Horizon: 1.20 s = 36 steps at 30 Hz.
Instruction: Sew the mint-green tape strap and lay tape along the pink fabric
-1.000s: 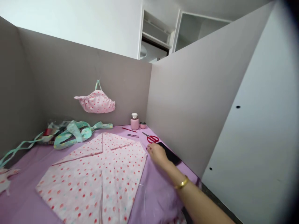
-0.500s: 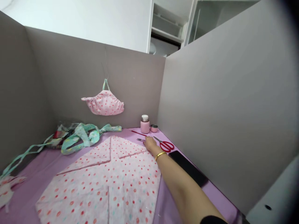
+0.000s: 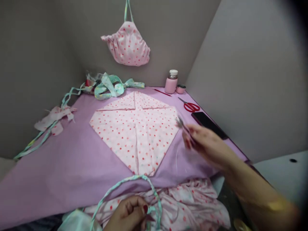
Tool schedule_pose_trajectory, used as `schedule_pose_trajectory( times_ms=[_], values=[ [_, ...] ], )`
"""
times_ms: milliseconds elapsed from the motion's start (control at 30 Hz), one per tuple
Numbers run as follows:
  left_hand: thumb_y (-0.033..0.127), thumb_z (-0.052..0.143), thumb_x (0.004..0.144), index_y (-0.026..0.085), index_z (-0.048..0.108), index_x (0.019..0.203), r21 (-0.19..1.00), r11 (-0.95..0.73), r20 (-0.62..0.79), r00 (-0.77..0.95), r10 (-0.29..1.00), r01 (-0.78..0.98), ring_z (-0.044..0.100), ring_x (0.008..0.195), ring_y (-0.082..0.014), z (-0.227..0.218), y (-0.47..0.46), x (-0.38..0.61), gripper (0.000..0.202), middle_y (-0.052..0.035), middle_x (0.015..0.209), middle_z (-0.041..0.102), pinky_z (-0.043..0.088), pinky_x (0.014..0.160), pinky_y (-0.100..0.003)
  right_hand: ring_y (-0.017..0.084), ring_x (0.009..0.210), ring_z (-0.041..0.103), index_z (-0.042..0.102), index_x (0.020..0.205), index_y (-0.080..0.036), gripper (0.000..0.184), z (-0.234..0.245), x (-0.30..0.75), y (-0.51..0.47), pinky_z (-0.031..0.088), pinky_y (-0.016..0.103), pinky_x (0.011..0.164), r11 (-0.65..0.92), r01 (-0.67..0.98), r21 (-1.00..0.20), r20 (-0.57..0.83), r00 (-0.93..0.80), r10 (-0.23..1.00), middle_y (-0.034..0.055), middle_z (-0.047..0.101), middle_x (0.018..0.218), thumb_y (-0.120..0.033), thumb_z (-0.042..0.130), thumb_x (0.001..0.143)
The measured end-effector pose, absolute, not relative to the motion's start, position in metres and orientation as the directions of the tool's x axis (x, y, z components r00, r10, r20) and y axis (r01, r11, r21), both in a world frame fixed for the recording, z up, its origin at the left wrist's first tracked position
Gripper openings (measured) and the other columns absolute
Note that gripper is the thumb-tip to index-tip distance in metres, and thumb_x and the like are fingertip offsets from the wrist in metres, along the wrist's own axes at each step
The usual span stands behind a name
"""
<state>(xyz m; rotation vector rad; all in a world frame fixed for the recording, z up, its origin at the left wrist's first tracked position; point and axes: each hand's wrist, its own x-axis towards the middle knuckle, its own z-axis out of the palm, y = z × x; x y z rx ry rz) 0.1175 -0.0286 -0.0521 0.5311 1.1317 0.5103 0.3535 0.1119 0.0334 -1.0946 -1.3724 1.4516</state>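
My left hand (image 3: 127,213) is at the bottom of the view, its thumb and fingers pinched on a mint-green fabric strap (image 3: 120,183) that loops up in an arc. Beneath it a bunched pink dotted cloth (image 3: 190,205) lies at the near table edge. To the right, my right hand (image 3: 207,141), smeared by motion, is closed round a pair of thread snips (image 3: 181,123), blades pointing up and left. The snips are in front of the right corner of a folded pink dotted fabric piece (image 3: 125,131) lying flat on the purple cloth.
Red-handled scissors (image 3: 192,106) and a black phone (image 3: 209,124) lie along the right edge. A pink bottle (image 3: 171,84), small pink tin (image 3: 180,89) and red pencil (image 3: 162,92) are behind. Green straps (image 3: 109,88) lie at back left; fabric scraps (image 3: 55,118) nearer. A dotted pouch (image 3: 130,46) hangs on the wall.
My right hand has come back from the far side of the table with the snips. The camera has tilted down, and my left hand with the green strap now shows.
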Motion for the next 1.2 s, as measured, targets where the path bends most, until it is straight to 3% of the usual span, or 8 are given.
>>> schedule_pose_trajectory(
  times_ms=[100, 167, 267, 367, 500, 700, 1200],
  values=[
    [0.058, 0.064, 0.061, 0.018, 0.047, 0.064, 0.748, 0.654, -0.594, 0.327, 0.735, -0.112, 0.023, 0.034, -0.0022, -0.049, -0.041, 0.12, 0.043, 0.0084, 0.044, 0.047, 0.011, 0.038, -0.02, 0.007, 0.05, 0.04, 0.055, 0.089, -0.019, 0.034, -0.002, 0.343, 0.006, 0.033, 0.018, 0.046, -0.346, -0.18, -0.921, -0.251, -0.405, 0.879, -0.0023, 0.048, 0.062, -0.051, 0.059, 0.078],
    [0.056, 0.061, 0.065, 0.018, 0.048, 0.066, 0.793, 0.605, -0.561, 0.297, 0.773, -0.077, 0.022, 0.035, -0.0023, -0.045, -0.051, 0.119, 0.04, 0.0086, 0.046, 0.047, 0.013, 0.038, -0.019, 0.008, 0.049, 0.041, 0.051, 0.081, -0.02, 0.033, -0.028, 0.333, -0.038, 0.033, 0.018, 0.047, -0.376, -0.21, -0.902, -0.261, -0.427, 0.866, -0.0024, 0.049, 0.06, -0.052, 0.057, 0.078],
    [0.055, 0.058, 0.069, 0.018, 0.049, 0.067, 0.851, 0.525, -0.505, 0.277, 0.818, 0.001, 0.022, 0.038, -0.0032, -0.041, -0.068, 0.116, 0.039, 0.0084, 0.05, 0.044, 0.015, 0.04, -0.019, 0.012, 0.064, 0.05, 0.051, 0.086, -0.021, 0.028, -0.05, 0.324, -0.068, 0.04, 0.022, 0.06, -0.293, -0.091, -0.952, -0.247, -0.341, 0.907, 0.0007, 0.055, 0.073, -0.049, 0.053, 0.082],
    [0.057, 0.055, 0.071, 0.017, 0.049, 0.068, 0.9, 0.434, -0.431, 0.269, 0.862, 0.05, 0.027, 0.044, -0.0051, -0.038, -0.08, 0.114, 0.04, 0.0071, 0.053, 0.042, 0.019, 0.044, -0.019, 0.018, 0.081, 0.052, 0.056, 0.084, -0.021, 0.031, -0.047, 0.326, -0.077, 0.041, 0.028, 0.075, -0.144, 0.18, -0.973, -0.195, -0.31, 0.931, 0.0036, 0.058, 0.081, -0.05, 0.046, 0.085],
    [0.058, 0.052, 0.073, 0.016, 0.048, 0.068, 0.928, 0.364, -0.371, 0.277, 0.886, 0.08, 0.03, 0.051, -0.0073, -0.032, -0.088, 0.115, 0.042, 0.0064, 0.056, 0.039, 0.023, 0.049, -0.02, 0.02, 0.079, 0.053, 0.06, 0.084, -0.019, 0.041, -0.038, 0.329, -0.082, 0.04, 0.029, 0.073, 0.004, 0.406, -0.914, -0.188, -0.432, 0.882, 0.0054, 0.06, 0.081, -0.048, 0.032, 0.091],
    [0.052, 0.048, 0.076, 0.016, 0.048, 0.068, 0.937, 0.319, -0.349, 0.301, 0.888, 0.146, 0.032, 0.054, -0.0092, -0.027, -0.091, 0.117, 0.037, 0.0049, 0.058, 0.041, 0.026, 0.052, -0.023, 0.016, 0.072, 0.051, 0.06, 0.083, -0.019, 0.04, -0.036, 0.317, -0.08, 0.038, 0.024, 0.065, 0.006, 0.357, -0.934, -0.18, -0.486, 0.855, 0.0022, 0.058, 0.076, -0.048, 0.033, 0.091],
    [0.049, 0.048, 0.077, 0.016, 0.05, 0.069, 0.929, 0.337, -0.368, 0.315, 0.875, 0.149, 0.032, 0.054, -0.0095, -0.03, -0.087, 0.115, 0.033, 0.0047, 0.058, 0.041, 0.025, 0.052, -0.023, 0.018, 0.079, 0.055, 0.066, 0.085, -0.02, 0.036, -0.033, 0.309, -0.076, 0.039, 0.025, 0.071, -0.065, 0.297, -0.953, -0.211, -0.491, 0.845, 0.0034, 0.063, 0.083, -0.047, 0.042, 0.088]
  ],
)
